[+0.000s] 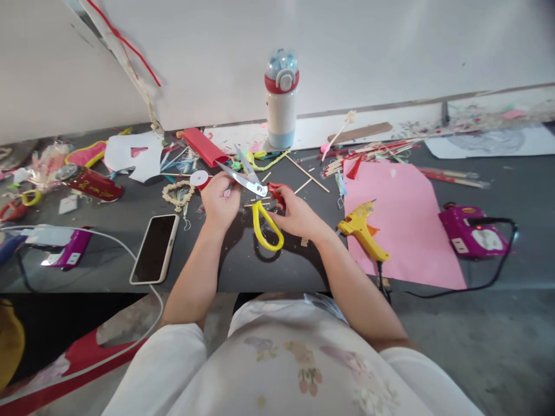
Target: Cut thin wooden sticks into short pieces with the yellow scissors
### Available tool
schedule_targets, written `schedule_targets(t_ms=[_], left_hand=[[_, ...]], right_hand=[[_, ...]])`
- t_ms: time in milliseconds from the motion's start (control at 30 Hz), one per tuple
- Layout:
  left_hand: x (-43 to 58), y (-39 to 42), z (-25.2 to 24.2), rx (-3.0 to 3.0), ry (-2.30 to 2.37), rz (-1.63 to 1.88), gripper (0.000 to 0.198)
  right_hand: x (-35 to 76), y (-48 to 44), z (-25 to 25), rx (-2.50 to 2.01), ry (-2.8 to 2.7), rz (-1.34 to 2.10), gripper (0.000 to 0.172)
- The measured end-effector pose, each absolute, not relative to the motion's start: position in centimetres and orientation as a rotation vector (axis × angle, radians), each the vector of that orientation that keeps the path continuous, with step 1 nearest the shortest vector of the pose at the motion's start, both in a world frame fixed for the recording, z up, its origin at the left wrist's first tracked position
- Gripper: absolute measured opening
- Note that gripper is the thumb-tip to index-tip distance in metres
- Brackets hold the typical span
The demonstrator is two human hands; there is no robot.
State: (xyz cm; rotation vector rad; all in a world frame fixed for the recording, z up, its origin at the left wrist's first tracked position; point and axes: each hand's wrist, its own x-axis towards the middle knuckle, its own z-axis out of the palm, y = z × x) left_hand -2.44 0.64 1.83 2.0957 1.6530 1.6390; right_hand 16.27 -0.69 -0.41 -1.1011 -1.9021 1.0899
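Note:
My right hand [297, 216] grips a pair of scissors [255, 202] with one red and one yellow handle loop; the blades are spread and point up-left. My left hand [220, 199] is closed in a pinch, holding something small and pinkish I cannot make out right at the open blades. Thin wooden sticks [303, 173] lie just beyond the hands. A yellow glue gun [362, 231] rests to the right of my right wrist, on the edge of a pink paper sheet [403, 225].
A black phone [155, 248] lies left of my left arm, with a white cable. A white and blue bottle [281, 101] stands at the back. A red can [89, 182], paper scraps, a stick bundle [373, 153] and purple devices [470, 231] crowd the dark table [243, 271].

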Motion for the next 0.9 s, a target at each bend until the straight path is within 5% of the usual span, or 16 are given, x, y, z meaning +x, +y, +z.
schedule_targets(t_ms=[200, 400, 700, 900], left_hand=[[-2.5, 0.6, 1.9, 2.122, 1.658, 1.577, 0.008], [-2.6, 0.8, 1.8, 2.001, 1.626, 1.562, 0.012], [-2.3, 1.0, 1.8, 1.763, 1.619, 1.560, 0.014], [-1.8, 0.7, 2.0, 1.640, 1.521, 1.507, 0.014]], right_hand=[[16.4, -0.8, -0.2, -1.107, -1.926, 1.054, 0.062], [16.5, -1.0, 0.5, -1.183, -1.985, 1.095, 0.044], [15.9, -1.1, -0.1, -1.225, -1.895, 1.166, 0.064], [15.8, -1.0, -0.2, -1.239, -1.864, 1.206, 0.058]])
